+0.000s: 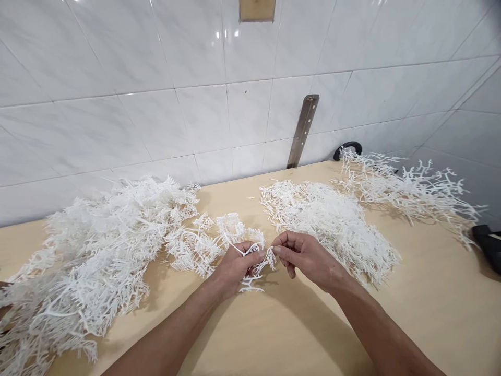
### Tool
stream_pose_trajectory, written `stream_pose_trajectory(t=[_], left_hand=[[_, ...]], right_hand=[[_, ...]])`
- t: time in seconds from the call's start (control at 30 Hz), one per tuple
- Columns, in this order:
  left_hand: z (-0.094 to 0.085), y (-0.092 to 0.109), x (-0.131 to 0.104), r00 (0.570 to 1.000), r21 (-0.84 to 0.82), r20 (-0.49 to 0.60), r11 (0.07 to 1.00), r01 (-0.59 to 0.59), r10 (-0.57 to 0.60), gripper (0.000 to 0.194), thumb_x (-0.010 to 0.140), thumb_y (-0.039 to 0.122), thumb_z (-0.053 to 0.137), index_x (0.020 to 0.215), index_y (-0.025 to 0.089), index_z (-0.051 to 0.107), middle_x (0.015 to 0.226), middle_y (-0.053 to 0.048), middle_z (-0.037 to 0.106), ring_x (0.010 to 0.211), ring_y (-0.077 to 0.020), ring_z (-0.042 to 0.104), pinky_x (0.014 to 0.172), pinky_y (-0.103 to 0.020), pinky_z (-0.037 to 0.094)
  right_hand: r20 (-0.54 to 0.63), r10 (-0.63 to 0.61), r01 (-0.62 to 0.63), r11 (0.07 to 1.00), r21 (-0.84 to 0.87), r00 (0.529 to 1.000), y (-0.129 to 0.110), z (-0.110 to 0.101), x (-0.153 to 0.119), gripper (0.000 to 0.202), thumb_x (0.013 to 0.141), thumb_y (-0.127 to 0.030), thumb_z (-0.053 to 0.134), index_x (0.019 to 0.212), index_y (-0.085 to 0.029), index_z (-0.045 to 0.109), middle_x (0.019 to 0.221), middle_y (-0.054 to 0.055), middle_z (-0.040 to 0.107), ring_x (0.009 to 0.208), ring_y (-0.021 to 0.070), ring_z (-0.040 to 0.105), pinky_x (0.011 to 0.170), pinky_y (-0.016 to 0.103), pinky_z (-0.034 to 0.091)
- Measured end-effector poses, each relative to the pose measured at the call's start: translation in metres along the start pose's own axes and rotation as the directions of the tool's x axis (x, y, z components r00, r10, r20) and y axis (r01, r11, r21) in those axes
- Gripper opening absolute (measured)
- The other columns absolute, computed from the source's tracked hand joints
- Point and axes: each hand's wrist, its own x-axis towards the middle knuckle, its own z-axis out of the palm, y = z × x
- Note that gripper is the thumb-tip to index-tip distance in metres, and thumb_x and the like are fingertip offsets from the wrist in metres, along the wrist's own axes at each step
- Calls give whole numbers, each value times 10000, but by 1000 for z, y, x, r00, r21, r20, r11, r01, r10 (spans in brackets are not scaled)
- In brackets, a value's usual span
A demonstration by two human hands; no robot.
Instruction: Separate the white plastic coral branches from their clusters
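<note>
My left hand (243,263) is closed around a white branched plastic piece (252,279), whose thin twigs stick out above and below the fingers. Close beside it, my right hand (299,253) pinches fine white tips (270,258) at the right end of this piece between thumb and forefinger. Both hands are just above the table, almost meeting. Behind the left hand lies a small loose cluster of similar white pieces (199,243). A denser heap of short white sprigs (324,209) lies behind and to the right of my right hand.
A large tangled white heap (113,245) covers the left of the wooden table (250,334). Bare branching frames (407,188) lie at the back right, near a black ring (347,150) and a black object (487,245). A metal strip (303,130) leans against the tiled wall (203,120).
</note>
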Motion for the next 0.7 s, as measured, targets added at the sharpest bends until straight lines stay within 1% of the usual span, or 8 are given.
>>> stream_pose_trajectory(t=[0.1,0.2,0.27,0.33,0.4,0.47,0.6,0.7], left_hand=[[2,1,-1,1000,-13,-8,1000,1,-2,438,610,459,867,783,127,640,588,27,512,517,-89,450,501,-235,417],[4,4,-3,1000,-30,-5,999,-15,15,424,615,456,869,744,124,641,570,32,501,499,-79,442,499,-233,438],[5,6,-4,1000,-57,15,998,-2,3,427,624,463,869,760,126,644,601,18,534,535,-101,507,539,-263,500],[6,8,-6,999,-76,30,996,35,-33,451,628,468,869,841,132,659,684,-14,598,633,-157,605,608,-332,568],[7,8,-7,998,-65,18,996,65,-64,485,626,468,873,910,137,661,764,-46,641,726,-206,660,639,-377,598],[8,8,-7,997,-38,0,996,75,-75,498,630,475,869,928,138,657,788,-58,652,752,-222,678,634,-384,608],[8,7,-7,997,-3,-12,997,75,-75,476,638,493,858,875,136,651,725,-39,621,708,-198,662,625,-372,613],[8,8,-7,996,-2,-19,996,87,-87,459,631,489,862,816,134,639,664,-17,581,647,-166,625,620,-364,606]], right_hand=[[-8,1,-1,999,-36,1000,1,0,0,226,890,-407,643,957,-196,683,672,-25,586,516,108,540,469,242,467],[-39,5,-11,988,-151,999,-1,1,1,227,904,-402,613,954,-198,700,699,-15,618,505,102,550,478,240,474],[-60,-1,-13,973,-229,998,-3,2,1,230,907,-397,598,909,-192,705,701,-11,630,493,98,556,486,239,478],[-79,-13,-10,960,-280,997,-5,4,0,230,904,-389,592,870,-190,702,701,-9,638,485,97,559,485,238,485],[-91,-20,-7,955,-295,996,-7,6,0,223,899,-380,585,858,-192,699,719,-5,652,492,100,565,481,235,496],[-99,-20,-9,957,-291,995,-9,7,0,213,897,-367,577,865,-196,700,741,-1,665,502,101,569,479,232,505],[-105,-32,-3,948,-317,994,-10,8,-2,214,912,-346,546,888,-207,706,759,-3,678,510,106,573,488,236,505],[-113,-153,88,890,-447,982,-9,11,-3,197,918,-304,539,871,-214,708,760,-1,684,578,125,600,538,247,491]])
